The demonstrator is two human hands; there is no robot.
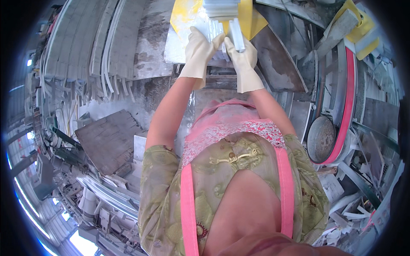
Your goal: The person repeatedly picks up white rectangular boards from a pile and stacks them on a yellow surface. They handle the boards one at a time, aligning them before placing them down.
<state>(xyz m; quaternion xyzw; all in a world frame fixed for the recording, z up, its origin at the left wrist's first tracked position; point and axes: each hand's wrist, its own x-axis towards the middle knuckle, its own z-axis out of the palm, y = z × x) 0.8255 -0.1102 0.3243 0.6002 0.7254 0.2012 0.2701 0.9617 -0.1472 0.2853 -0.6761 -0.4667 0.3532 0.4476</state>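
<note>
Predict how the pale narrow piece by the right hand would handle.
The pale narrow piece is probably stiff, as its edges look straight. Its glossy surface may feel slippery, and its slim shape might tip if stood on end.

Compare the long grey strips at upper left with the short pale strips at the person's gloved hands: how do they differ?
The long grey strips far outreach the short pale strips in length. The long strips look dull; the short ones look brighter. The long strips lie apart from the left hand and right hand, which touch the short ones. Both are narrow.
</note>
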